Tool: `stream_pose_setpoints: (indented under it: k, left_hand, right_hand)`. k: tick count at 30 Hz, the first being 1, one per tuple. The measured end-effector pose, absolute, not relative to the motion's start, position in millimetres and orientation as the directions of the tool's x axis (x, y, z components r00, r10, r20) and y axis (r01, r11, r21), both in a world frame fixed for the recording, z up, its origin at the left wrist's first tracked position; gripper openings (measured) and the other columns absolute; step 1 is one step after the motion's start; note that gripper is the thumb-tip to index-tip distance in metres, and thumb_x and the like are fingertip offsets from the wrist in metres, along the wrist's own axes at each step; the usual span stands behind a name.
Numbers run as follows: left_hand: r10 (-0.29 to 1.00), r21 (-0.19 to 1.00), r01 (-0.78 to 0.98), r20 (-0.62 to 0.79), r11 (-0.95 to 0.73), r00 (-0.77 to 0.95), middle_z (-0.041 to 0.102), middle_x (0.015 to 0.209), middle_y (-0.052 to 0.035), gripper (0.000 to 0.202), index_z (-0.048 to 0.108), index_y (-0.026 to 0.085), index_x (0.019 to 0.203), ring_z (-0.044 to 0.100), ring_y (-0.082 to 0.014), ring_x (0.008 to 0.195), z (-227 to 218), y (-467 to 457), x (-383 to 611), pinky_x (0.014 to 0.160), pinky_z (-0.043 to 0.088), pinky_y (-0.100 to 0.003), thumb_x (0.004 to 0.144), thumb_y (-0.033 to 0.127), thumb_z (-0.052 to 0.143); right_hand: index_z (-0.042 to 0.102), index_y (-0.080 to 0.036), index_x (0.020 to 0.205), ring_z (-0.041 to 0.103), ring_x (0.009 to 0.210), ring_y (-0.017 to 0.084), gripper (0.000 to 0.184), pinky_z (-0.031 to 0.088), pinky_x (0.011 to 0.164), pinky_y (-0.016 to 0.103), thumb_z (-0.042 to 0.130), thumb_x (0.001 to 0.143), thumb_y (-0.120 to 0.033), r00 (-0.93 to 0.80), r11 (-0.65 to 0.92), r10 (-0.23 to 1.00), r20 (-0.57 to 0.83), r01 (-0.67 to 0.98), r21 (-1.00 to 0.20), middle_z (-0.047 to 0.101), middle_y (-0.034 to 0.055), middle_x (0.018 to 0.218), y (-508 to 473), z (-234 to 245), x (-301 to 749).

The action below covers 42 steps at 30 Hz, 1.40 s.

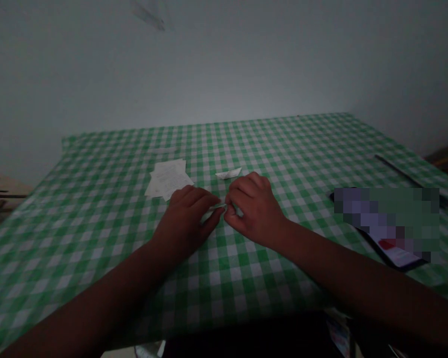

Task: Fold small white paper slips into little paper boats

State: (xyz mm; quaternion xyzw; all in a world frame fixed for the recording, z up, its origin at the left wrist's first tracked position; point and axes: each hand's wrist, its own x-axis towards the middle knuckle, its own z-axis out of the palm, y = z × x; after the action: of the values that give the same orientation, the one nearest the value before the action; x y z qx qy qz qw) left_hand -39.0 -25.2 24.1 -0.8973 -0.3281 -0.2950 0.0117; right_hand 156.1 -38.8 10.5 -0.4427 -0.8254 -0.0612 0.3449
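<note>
My left hand (188,219) and my right hand (254,206) meet at the middle of a table covered with a green and white checked cloth (97,209). Both have their fingers pressed together on a small piece of white paper (216,208), most of it hidden under the fingers. Just beyond my right hand lies a small folded white paper shape (228,173). A small stack of white paper sheets (168,180) lies beyond my left hand.
A phone-like flat device (390,248) lies on the cloth at the right, partly blurred out. A thin dark rod (399,171) lies further back on the right. A pale wall stands behind the table. The room is dim.
</note>
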Motion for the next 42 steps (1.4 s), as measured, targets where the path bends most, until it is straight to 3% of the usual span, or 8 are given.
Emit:
stream_pose_setpoints:
  k: [6,12,15,19,27,38,42]
  left_hand:
    - [0.548,0.116,0.597,0.562,-0.794,0.619,0.07,0.087,-0.0035,0.008,0.066,0.019,0.087,0.056,-0.0211,0.084,24,-28,-41,0.08,0.045,-0.041,0.092,0.021,0.061]
    - [0.605,0.158,0.655,0.584,-0.739,0.542,0.071,0.086,-0.0022,0.006,0.067,0.023,0.089,0.06,-0.0206,0.086,32,-24,-52,0.082,0.048,-0.04,0.092,0.024,0.062]
    - [0.614,0.178,0.649,0.574,-0.74,0.542,0.071,0.086,-0.0024,0.007,0.067,0.022,0.089,0.06,-0.0201,0.085,32,-23,-52,0.081,0.048,-0.04,0.092,0.024,0.062]
    - [0.62,0.201,0.634,0.555,-0.747,0.555,0.071,0.086,-0.0029,0.007,0.067,0.022,0.088,0.059,-0.0207,0.087,27,-27,-45,0.082,0.047,-0.041,0.092,0.024,0.062]
    - [0.614,0.214,0.62,0.562,-0.755,0.554,0.071,0.089,-0.0029,0.005,0.067,0.021,0.092,0.06,-0.0203,0.087,30,-27,-45,0.084,0.046,-0.041,0.09,0.025,0.064]
    - [0.615,0.218,0.613,0.548,-0.759,0.567,0.068,0.09,-0.0033,0.002,0.063,0.022,0.091,0.06,-0.0201,0.087,37,-29,-46,0.08,0.048,-0.04,0.089,0.021,0.061]
    - [0.61,0.217,0.606,0.546,-0.765,0.574,0.066,0.084,-0.0025,0.004,0.061,0.021,0.086,0.059,-0.0195,0.083,37,-31,-44,0.079,0.047,-0.039,0.089,0.019,0.061]
  right_hand:
    - [0.06,-0.019,0.08,0.05,0.091,0.023,0.008,0.034,0.08,0.041,0.053,0.083,-0.02,-0.367,0.604,0.676,0.639,0.772,-0.196,0.063,0.0045,0.09,-36,10,157]
    - [0.056,-0.021,0.073,0.051,0.088,0.024,0.004,0.037,0.077,0.04,0.056,0.077,-0.019,-0.235,0.485,0.73,0.642,0.84,-0.244,0.062,0.0048,0.085,-15,9,183]
    - [0.057,-0.021,0.077,0.053,0.088,0.023,0.005,0.039,0.078,0.041,0.054,0.078,-0.017,-0.192,0.497,0.716,0.671,0.815,-0.296,0.061,0.0045,0.085,-16,12,183]
    - [0.061,-0.02,0.092,0.054,0.094,0.025,0.015,0.038,0.082,0.043,0.057,0.078,-0.021,-0.282,0.6,0.684,0.673,0.742,-0.298,0.064,0.0057,0.097,-31,16,164]
    - [0.057,-0.02,0.074,0.051,0.086,0.021,0.006,0.036,0.079,0.041,0.056,0.079,-0.018,-0.337,0.613,0.692,0.638,0.741,-0.273,0.064,0.0017,0.084,-33,16,163]
    - [0.055,-0.021,0.073,0.048,0.087,0.023,0.007,0.034,0.079,0.041,0.054,0.078,-0.017,-0.347,0.601,0.713,0.609,0.75,-0.276,0.062,0.0017,0.08,-35,17,166]
    - [0.06,-0.021,0.081,0.049,0.092,0.024,0.007,0.034,0.082,0.043,0.055,0.079,-0.018,-0.333,0.603,0.711,0.619,0.742,-0.293,0.066,0.0024,0.089,-38,19,162]
